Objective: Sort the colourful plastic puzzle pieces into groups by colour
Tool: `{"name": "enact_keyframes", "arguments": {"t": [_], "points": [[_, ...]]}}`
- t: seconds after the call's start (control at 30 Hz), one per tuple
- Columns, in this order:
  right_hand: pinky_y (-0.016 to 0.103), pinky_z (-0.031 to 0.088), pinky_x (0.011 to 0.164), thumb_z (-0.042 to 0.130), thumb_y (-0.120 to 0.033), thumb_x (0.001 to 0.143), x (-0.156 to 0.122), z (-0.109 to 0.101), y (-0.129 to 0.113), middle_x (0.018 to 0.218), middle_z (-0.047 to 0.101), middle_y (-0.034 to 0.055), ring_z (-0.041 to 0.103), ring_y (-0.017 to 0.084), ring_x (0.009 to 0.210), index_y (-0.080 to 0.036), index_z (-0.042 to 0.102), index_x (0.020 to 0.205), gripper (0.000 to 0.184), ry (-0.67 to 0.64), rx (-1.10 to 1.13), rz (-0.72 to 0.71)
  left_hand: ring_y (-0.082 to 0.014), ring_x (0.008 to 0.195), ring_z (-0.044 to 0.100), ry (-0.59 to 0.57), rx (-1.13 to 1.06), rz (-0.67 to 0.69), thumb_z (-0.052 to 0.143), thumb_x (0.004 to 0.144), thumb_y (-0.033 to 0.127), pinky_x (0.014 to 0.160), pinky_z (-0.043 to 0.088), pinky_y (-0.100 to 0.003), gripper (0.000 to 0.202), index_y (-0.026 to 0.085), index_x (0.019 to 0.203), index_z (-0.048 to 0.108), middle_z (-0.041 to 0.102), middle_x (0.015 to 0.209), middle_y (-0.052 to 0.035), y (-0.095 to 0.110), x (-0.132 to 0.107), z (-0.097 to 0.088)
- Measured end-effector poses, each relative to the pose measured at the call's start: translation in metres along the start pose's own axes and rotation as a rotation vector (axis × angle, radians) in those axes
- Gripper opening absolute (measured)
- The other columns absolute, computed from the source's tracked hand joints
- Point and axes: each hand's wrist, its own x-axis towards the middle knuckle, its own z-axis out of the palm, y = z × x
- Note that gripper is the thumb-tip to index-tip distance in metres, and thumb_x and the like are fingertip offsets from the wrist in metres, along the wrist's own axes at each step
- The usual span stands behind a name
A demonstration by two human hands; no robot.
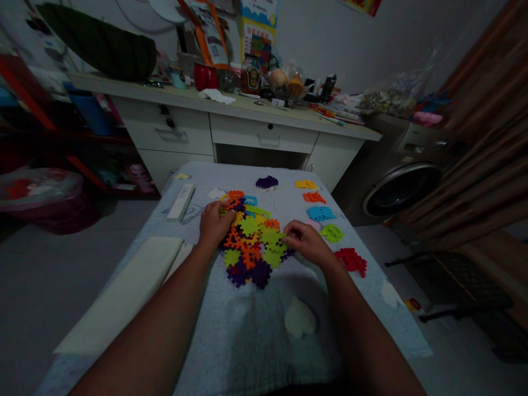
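Note:
A mixed pile of flat, toothed plastic building pieces [251, 256], in orange, green, purple, yellow and blue, lies mid-table. My left hand [214, 223] rests at the pile's left edge, thumb and fingers closed among the pieces. What it grips there is mostly hidden. On the opposite side, my right hand [304, 240] has its fingers drawn together in a pinch. Its fingertips meet the edge of a green building piece [271, 236] at the pile's right side; how firmly it is held is hard to see in the dim light.
Along the right lie sorted heaps: yellow [306, 184], orange [313, 197], blue [320, 213], green [332, 233] and red [351, 261]. A purple heap [267, 182] sits at the back. White boxes [136, 291] are at left. Beyond stands a cluttered desk [264, 118].

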Motion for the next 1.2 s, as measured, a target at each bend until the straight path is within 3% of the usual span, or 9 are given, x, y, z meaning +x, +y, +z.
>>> {"name": "enact_keyframes", "arguments": {"t": [0.17, 0.23, 0.3, 0.4, 0.57, 0.87, 1.0, 1.1, 1.2], "points": [[0.026, 0.039, 0.063, 0.058, -0.026, 0.080, 0.004, -0.012, 0.012, 0.072, 0.052, -0.0005, 0.047, 0.014, 0.064, -0.020, 0.057, 0.081, 0.006, 0.354, -0.225, -0.025, -0.0291, 0.114, 0.057, 0.003, 0.005, -0.010, 0.058, 0.075, 0.038, 0.104, 0.042, -0.045, 0.033, 0.022, 0.103, 0.065, 0.061, 0.113, -0.0094, 0.001, 0.000, -0.001], [0.028, 0.040, 0.069, 0.057, -0.020, 0.079, 0.005, -0.014, 0.020, 0.081, 0.055, 0.0032, 0.050, 0.017, 0.072, -0.020, 0.057, 0.080, 0.001, 0.405, -0.400, -0.041, -0.0288, 0.115, 0.056, 0.003, -0.001, -0.004, 0.058, 0.075, 0.037, 0.104, 0.042, -0.044, 0.032, 0.023, 0.102, 0.065, 0.061, 0.113, -0.0087, 0.001, 0.000, -0.001], [0.030, 0.041, 0.075, 0.055, -0.014, 0.077, 0.005, -0.014, 0.027, 0.087, 0.056, 0.0056, 0.051, 0.018, 0.079, -0.020, 0.058, 0.081, 0.007, 0.373, -0.535, -0.014, -0.0286, 0.117, 0.055, 0.004, -0.003, -0.001, 0.058, 0.075, 0.037, 0.105, 0.041, -0.044, 0.031, 0.023, 0.101, 0.065, 0.061, 0.113, -0.0083, 0.000, 0.000, 0.000], [0.032, 0.041, 0.084, 0.056, -0.008, 0.073, 0.002, -0.016, 0.036, 0.095, 0.057, 0.0076, 0.052, 0.021, 0.091, -0.019, 0.061, 0.088, 0.020, 0.206, -0.658, 0.041, -0.0286, 0.117, 0.055, 0.006, -0.005, 0.001, 0.058, 0.075, 0.037, 0.105, 0.041, -0.044, 0.030, 0.023, 0.101, 0.065, 0.062, 0.114, -0.0087, 0.000, 0.000, 0.000], [0.036, 0.038, 0.094, 0.061, -0.013, 0.069, -0.007, -0.027, 0.036, 0.112, 0.057, 0.0099, 0.051, 0.024, 0.106, -0.018, 0.062, 0.108, 0.039, -0.032, -0.698, 0.079, -0.0281, 0.118, 0.055, 0.002, -0.010, 0.003, 0.057, 0.076, 0.037, 0.106, 0.041, -0.044, 0.031, 0.022, 0.103, 0.065, 0.061, 0.115, -0.0092, 0.001, 0.000, -0.001], [0.038, 0.035, 0.093, 0.053, -0.004, 0.067, -0.008, -0.029, 0.030, 0.114, 0.060, 0.0088, 0.050, 0.025, 0.107, -0.019, 0.061, 0.104, 0.040, -0.040, -0.726, 0.120, -0.0291, 0.118, 0.055, -0.007, -0.010, -0.019, 0.059, 0.076, 0.036, 0.105, 0.041, -0.045, 0.031, 0.022, 0.103, 0.065, 0.061, 0.117, -0.0096, 0.001, 0.000, -0.001], [0.034, 0.039, 0.088, 0.058, -0.010, 0.072, -0.010, -0.032, 0.030, 0.110, 0.061, 0.0086, 0.054, 0.022, 0.100, -0.018, 0.059, 0.106, 0.036, -0.049, -0.657, 0.120, -0.0290, 0.118, 0.055, -0.009, -0.015, -0.016, 0.059, 0.076, 0.037, 0.105, 0.041, -0.045, 0.030, 0.023, 0.102, 0.065, 0.061, 0.117, -0.0092, 0.002, 0.000, -0.002], [0.033, 0.042, 0.089, 0.065, -0.018, 0.073, -0.012, -0.034, 0.033, 0.116, 0.060, 0.0096, 0.057, 0.021, 0.101, -0.018, 0.055, 0.119, 0.047, -0.060, -0.589, 0.124, -0.0287, 0.117, 0.055, -0.009, 0.002, -0.013, 0.059, 0.077, 0.038, 0.105, 0.041, -0.045, 0.032, 0.023, 0.104, 0.064, 0.061, 0.116, -0.0088, 0.002, -0.001, -0.002], [0.036, 0.038, 0.101, 0.069, -0.020, 0.072, -0.011, -0.032, 0.037, 0.130, 0.056, 0.0134, 0.053, 0.025, 0.117, -0.016, 0.051, 0.130, 0.061, -0.075, -0.618, 0.100, -0.0280, 0.117, 0.055, -0.012, 0.010, -0.008, 0.058, 0.077, 0.039, 0.104, 0.042, -0.043, 0.033, 0.022, 0.105, 0.064, 0.061, 0.116, -0.0085, 0.001, 0.000, -0.002]]}}
